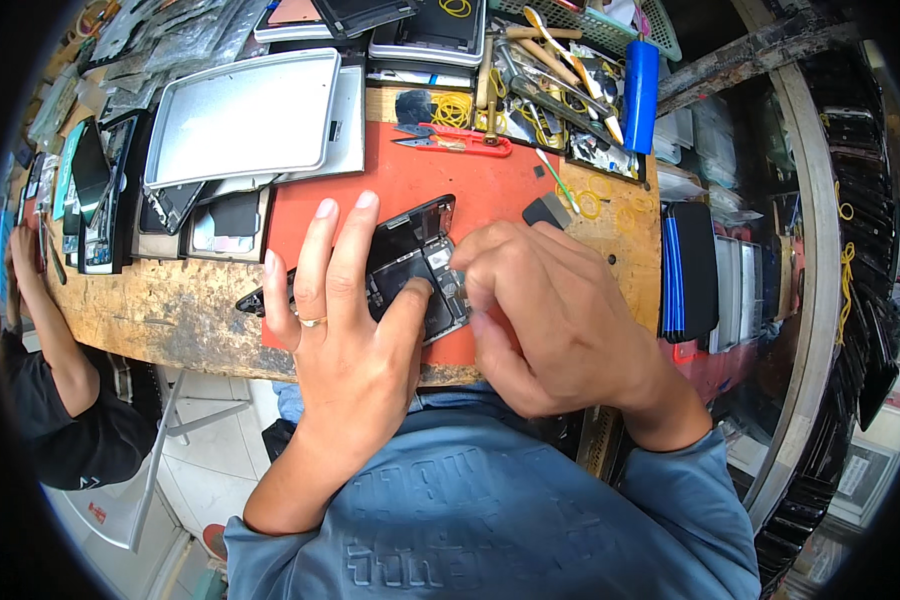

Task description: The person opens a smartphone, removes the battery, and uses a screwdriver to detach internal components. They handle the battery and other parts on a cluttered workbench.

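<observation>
An opened phone (410, 285) lies tilted on the red mat (490, 180), its dark inner parts and circuit board showing. My left hand (355, 330), with a ring on one finger, has its fingers spread; its thumb presses on the phone's inside. A black flap-like part (432, 218) stands up along the phone's far side. At the phone's right end, my right hand (555, 310) is closed with fingers and thumb curled together. Whatever its fingertips pinch, if anything, is hidden.
Red-handled snips (460, 141) and a green-stemmed swab (558, 182) lie beyond the phone. A silver tray (242, 118) sits on stacked parts at left. Tools, rubber bands and a blue cylinder (640, 95) crowd the back right. Another person's arm (50, 310) rests at the far left.
</observation>
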A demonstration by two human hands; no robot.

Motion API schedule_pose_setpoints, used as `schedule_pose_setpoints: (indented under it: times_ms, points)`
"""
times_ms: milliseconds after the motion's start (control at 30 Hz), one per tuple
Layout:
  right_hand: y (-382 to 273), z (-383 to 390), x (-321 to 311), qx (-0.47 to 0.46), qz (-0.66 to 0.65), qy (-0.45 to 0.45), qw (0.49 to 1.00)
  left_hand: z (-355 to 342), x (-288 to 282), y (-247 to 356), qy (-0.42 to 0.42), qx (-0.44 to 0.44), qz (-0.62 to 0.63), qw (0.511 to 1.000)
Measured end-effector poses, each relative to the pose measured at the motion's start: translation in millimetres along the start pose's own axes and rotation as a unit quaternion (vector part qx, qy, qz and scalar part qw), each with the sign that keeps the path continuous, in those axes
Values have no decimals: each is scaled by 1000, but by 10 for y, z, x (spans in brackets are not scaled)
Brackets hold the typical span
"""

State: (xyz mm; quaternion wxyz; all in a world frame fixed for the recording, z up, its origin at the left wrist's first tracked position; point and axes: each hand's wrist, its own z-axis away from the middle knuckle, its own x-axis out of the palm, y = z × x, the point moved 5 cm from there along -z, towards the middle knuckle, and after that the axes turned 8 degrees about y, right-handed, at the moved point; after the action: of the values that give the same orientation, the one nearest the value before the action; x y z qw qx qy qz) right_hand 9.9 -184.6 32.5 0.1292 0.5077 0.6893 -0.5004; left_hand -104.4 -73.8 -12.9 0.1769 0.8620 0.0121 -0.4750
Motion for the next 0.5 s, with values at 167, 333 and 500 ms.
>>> schedule_pose_setpoints:
  times_ms: [167, 333, 500]
  points:
    - [117, 55, 27, 86, -107, 24, 990, -45, -8, 38, -13, -1, 14, 1000]
    - [187, 65, 63, 73, -101, 96, 988, -129, -7, 2, -23, 14, 16, 999]
    - [226, 17, 86, 62, -69, 76, 993, -157, -15, -36, -24, 18, 8, 1000]
